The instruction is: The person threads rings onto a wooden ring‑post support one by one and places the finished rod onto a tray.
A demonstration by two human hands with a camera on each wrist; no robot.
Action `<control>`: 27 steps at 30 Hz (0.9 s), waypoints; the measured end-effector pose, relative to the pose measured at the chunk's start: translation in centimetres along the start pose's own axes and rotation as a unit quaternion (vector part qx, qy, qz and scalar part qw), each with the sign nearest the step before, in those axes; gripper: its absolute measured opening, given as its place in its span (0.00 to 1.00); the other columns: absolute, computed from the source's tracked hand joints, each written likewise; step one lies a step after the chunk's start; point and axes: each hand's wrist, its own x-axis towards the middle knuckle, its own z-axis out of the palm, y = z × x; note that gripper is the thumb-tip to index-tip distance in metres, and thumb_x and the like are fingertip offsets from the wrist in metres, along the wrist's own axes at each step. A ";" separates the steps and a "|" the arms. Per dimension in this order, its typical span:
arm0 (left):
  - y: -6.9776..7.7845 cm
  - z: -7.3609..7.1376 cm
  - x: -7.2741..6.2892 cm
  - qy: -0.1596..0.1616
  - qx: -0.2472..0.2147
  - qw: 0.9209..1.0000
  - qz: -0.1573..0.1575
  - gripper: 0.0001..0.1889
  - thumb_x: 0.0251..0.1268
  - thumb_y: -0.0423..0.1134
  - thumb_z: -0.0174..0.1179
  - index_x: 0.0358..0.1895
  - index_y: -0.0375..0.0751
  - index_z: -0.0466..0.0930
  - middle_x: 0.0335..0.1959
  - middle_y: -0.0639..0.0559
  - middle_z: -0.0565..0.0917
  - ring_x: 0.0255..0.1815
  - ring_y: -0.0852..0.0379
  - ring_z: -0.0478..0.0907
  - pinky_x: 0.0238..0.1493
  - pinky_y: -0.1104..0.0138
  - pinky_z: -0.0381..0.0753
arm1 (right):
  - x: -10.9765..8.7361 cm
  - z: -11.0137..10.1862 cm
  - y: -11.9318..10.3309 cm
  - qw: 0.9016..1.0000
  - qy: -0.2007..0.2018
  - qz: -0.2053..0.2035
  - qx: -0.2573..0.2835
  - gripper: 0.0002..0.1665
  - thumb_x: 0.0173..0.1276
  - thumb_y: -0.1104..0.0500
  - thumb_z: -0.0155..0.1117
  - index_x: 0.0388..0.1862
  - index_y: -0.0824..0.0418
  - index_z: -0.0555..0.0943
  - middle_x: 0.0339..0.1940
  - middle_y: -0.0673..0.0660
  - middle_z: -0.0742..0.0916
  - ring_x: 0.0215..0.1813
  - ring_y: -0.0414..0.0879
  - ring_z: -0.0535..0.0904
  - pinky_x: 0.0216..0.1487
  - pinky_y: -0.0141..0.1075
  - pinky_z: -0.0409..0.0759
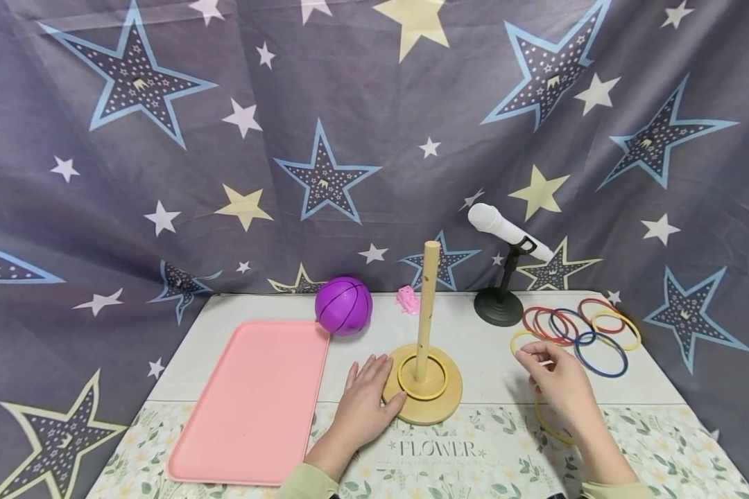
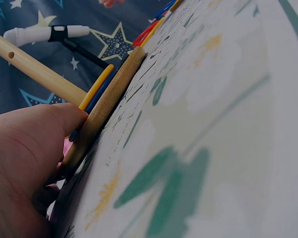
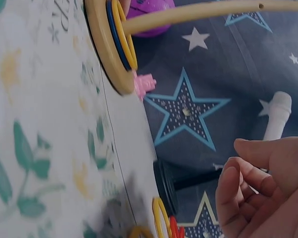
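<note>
The wooden post (image 1: 428, 305) stands upright just right of the middle of the head view, on its round base (image 1: 427, 414). The left hand (image 1: 365, 402) rests at the base's left side, fingers stretched out and thumb held apart from them, touching the wood at the lower edge. Around the foot of the post lies a yellow ring (image 1: 423, 398), and from the left wrist I can make out a blue ring (image 2: 95, 99) under it, against the base.

Over on the right of the head view, the right hand (image 1: 558, 381) hangs above the table with its fingers loosely bent; the right wrist view shows thumb and forefinger close but apart, pinching nothing. Beyond its fingertips is the edge of a second yellow ring (image 1: 514, 339), and a third yellow ring (image 1: 552, 434) shows partly hidden below the wrist. Farther right, red, blue and yellow loose rings (image 1: 601, 376) lie overlapping in a cluster.

Behind them a white microphone (image 1: 505, 229) leans on a black stand (image 1: 498, 307). A purple ball (image 1: 343, 306) sits at upper centre of the tabletop, with a small pink toy (image 1: 408, 300) to its right. A pink tray (image 1: 250, 402) fills the lower left, and a star-patterned curtain (image 1: 374, 90) hangs behind everything.
</note>
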 end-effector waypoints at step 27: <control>0.0 0.0 0.0 -0.001 0.003 1.000 -0.001 0.37 0.77 0.51 0.66 0.80 0.30 0.73 0.81 0.35 0.74 0.85 0.33 0.64 0.87 0.34 0.48 | 0.3 -5.7 6.7 0.998 0.006 0.064 0.028 0.35 0.82 0.44 0.71 0.70 0.70 0.80 0.43 0.56 0.87 0.31 0.48 0.82 0.28 0.39 0.86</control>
